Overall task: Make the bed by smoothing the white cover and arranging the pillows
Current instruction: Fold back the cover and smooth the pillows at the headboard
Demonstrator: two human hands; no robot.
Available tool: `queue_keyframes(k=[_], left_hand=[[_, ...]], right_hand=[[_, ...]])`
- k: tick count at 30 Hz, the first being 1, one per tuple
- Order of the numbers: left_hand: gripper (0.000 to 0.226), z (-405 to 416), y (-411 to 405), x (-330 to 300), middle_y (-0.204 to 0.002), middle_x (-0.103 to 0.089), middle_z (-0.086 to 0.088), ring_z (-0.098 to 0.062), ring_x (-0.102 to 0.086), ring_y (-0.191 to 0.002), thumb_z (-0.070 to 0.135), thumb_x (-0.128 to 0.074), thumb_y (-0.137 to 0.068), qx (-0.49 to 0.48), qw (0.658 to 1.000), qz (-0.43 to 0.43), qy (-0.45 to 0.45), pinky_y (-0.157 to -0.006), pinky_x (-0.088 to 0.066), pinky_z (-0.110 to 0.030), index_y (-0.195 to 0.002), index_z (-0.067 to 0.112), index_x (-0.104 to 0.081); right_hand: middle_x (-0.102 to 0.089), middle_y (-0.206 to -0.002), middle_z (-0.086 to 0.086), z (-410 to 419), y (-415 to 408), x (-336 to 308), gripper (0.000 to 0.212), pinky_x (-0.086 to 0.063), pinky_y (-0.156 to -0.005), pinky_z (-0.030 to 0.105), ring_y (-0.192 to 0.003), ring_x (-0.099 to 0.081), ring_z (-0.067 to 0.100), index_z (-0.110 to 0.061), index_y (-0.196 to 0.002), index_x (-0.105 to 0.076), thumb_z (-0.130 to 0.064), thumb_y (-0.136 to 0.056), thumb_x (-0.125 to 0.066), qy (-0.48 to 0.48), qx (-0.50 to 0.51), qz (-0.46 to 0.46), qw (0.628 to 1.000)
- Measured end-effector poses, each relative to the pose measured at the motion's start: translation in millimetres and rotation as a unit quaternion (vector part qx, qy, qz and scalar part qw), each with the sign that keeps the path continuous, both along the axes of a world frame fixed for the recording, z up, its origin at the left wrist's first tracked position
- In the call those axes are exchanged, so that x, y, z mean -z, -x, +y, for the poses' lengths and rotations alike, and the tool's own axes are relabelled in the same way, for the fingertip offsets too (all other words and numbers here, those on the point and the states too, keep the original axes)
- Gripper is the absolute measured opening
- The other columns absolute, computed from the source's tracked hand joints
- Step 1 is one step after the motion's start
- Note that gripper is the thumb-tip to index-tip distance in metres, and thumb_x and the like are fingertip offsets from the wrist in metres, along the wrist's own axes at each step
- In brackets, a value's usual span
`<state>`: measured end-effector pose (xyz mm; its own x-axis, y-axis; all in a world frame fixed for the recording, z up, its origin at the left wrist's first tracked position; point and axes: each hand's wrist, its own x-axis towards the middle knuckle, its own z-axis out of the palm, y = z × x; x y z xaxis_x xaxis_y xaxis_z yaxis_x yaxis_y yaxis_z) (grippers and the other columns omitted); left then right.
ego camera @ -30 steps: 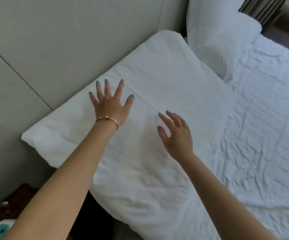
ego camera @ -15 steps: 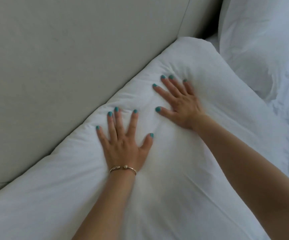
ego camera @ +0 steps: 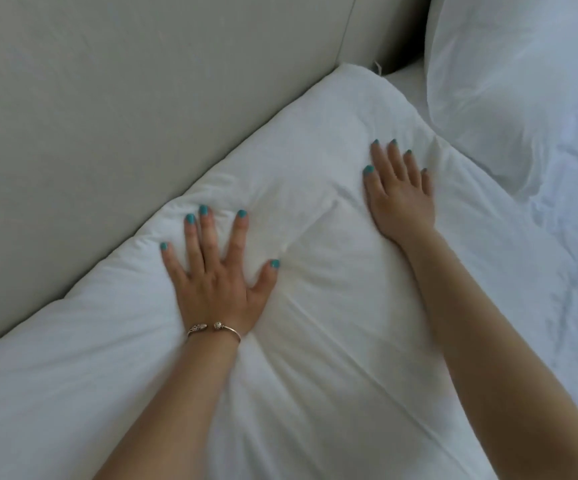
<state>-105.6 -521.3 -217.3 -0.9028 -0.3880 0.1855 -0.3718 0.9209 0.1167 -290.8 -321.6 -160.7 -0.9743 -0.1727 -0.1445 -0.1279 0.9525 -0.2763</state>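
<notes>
A: What had changed by this moment?

B: A second before, both hands hovered above the large white fabric pillow (ego camera: 315,323), and the view took in far more of the bed. By now the camera had closed in and both palms were down on it. In the last half second the right hand (ego camera: 400,199) had slid from beside the left out toward two o'clock, near the pillow's far corner.

A: And the grip?

B: Nothing was grasped. The left hand (ego camera: 218,282), with a thin metal bangle (ego camera: 213,330) at its wrist, lay flat with fingers splayed, pressing a hollow into the pillow at about nine o'clock of centre. The right hand lay flat too, fingers straight and close together, pressing.

A: What did that mean for the job?

B: I'd judge the pillow was being flattened and smoothed outward. A ridge of creased fabric stood between the two hands, so it wasn't finished.

A: Where did the pillow sit?

B: Lengthwise against the pale grey padded headboard (ego camera: 124,116), touching it along the edge from eight to twelve o'clock.

A: The rest of the bed?

B: A second white pillow (ego camera: 509,91) stood at one o'clock, near the first one's corner. The white cover (ego camera: 571,237) showed at three o'clock, plainly wrinkled, so smoothing it looked undone.
</notes>
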Motion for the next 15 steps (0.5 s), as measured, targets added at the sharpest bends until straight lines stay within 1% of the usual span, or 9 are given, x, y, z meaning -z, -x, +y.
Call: queue_keyframes(k=[5, 7, 8, 9, 10, 11, 12, 13, 15], left_hand=[[0.073, -6.8, -13.9, -25.3, -0.159, -0.015, -0.015, -0.032, -0.013, -0.147, 0.066, -0.029, -0.087, 0.005, 1.000, -0.024, -0.015, -0.113, -0.009, -0.062, -0.152, 0.034, -0.020], [0.070, 11.4, -19.7, -45.1, -0.158, -0.020, -0.014, -0.035, -0.014, -0.146, 0.060, -0.031, -0.085, -0.036, 0.996, 0.003, -0.076, -0.112, -0.012, -0.063, -0.149, 0.032, -0.029], [0.068, 34.6, -22.0, -55.7, -0.157, -0.023, -0.014, -0.036, -0.015, -0.145, 0.057, -0.032, -0.085, -0.035, 0.992, 0.019, -0.116, -0.111, -0.013, -0.064, -0.147, 0.030, -0.035], [0.066, 63.9, -25.8, -63.0, -0.157, -0.025, -0.012, -0.036, -0.014, -0.146, 0.056, -0.032, -0.086, 0.002, 0.990, 0.021, -0.140, -0.110, -0.012, -0.066, -0.145, 0.030, -0.040], [0.064, 95.9, -32.3, -63.6, -0.157, -0.026, -0.010, -0.034, -0.013, -0.146, 0.059, -0.031, -0.086, 0.070, 0.989, 0.006, -0.129, -0.107, -0.010, -0.069, -0.144, 0.033, -0.041], [0.065, 124.3, -40.9, -59.5, -0.158, -0.024, -0.007, -0.033, -0.011, -0.147, 0.064, -0.031, -0.085, 0.138, 0.985, -0.022, -0.096, -0.104, -0.007, -0.073, -0.144, 0.038, -0.038], [0.068, 142.9, -47.4, -52.9, -0.159, -0.020, -0.004, -0.033, -0.008, -0.148, 0.071, -0.031, -0.083, 0.178, 0.981, -0.048, -0.060, -0.101, -0.004, -0.076, -0.145, 0.043, -0.034], [0.072, 150.7, -49.5, -45.0, -0.161, -0.015, -0.003, -0.033, -0.005, -0.148, 0.075, -0.030, -0.080, 0.187, 0.979, -0.070, -0.037, -0.099, -0.004, -0.078, -0.146, 0.046, -0.030], [0.075, 149.2, -45.7, -32.8, -0.162, -0.008, -0.003, -0.033, -0.001, -0.148, 0.079, -0.027, -0.079, 0.160, 0.982, -0.094, -0.024, -0.098, -0.003, -0.080, -0.147, 0.047, -0.025]], right_hand=[[0.009, -0.162, -0.015, 54.1, -140.9, -11.8, 0.058, 0.004, -0.121, 0.040, -0.149, 0.011, 0.012, -0.052, -0.148, 0.009, -0.061, -0.094, -0.007, -0.046, -0.082, -0.021, 0.995], [0.012, -0.161, -0.018, 67.7, -180.5, -11.8, 0.056, 0.007, -0.120, 0.039, -0.149, 0.015, 0.011, -0.052, -0.148, 0.012, -0.059, -0.095, -0.007, -0.056, -0.115, -0.018, 0.992], [0.010, -0.161, -0.019, 73.8, -194.5, -10.4, 0.055, 0.007, -0.119, 0.038, -0.149, 0.014, 0.011, -0.051, -0.149, 0.010, -0.056, -0.097, -0.008, -0.049, -0.126, -0.013, 0.991], [0.007, -0.161, -0.020, 81.7, -202.2, -7.6, 0.054, 0.006, -0.119, 0.037, -0.149, 0.011, 0.010, -0.050, -0.150, 0.006, -0.054, -0.098, -0.009, -0.039, -0.135, -0.005, 0.990], [0.003, -0.161, -0.021, 92.5, -202.0, -5.1, 0.053, 0.004, -0.120, 0.037, -0.149, 0.007, 0.008, -0.049, -0.151, 0.002, -0.052, -0.099, -0.010, -0.030, -0.136, 0.003, 0.990], [0.002, -0.161, -0.021, 106.5, -194.4, -2.0, 0.053, 0.002, -0.120, 0.036, -0.149, 0.006, 0.007, -0.049, -0.151, 0.001, -0.051, -0.099, -0.010, -0.024, -0.119, 0.008, 0.993], [0.003, -0.161, -0.021, 123.2, -182.4, 2.2, 0.054, 0.002, -0.120, 0.036, -0.149, 0.007, 0.007, -0.050, -0.150, 0.002, -0.053, -0.098, -0.008, -0.022, -0.084, 0.007, 0.996], [0.005, -0.161, -0.020, 141.8, -168.3, 7.1, 0.055, 0.003, -0.121, 0.037, -0.149, 0.009, 0.007, -0.051, -0.150, 0.004, -0.056, -0.096, -0.007, -0.025, -0.037, 0.003, 0.999], [0.010, -0.161, -0.018, 179.5, -137.8, 18.3, 0.055, 0.004, -0.121, 0.040, -0.148, 0.013, 0.008, -0.054, -0.148, 0.007, -0.059, -0.096, -0.008, -0.034, 0.041, -0.022, 0.998]])
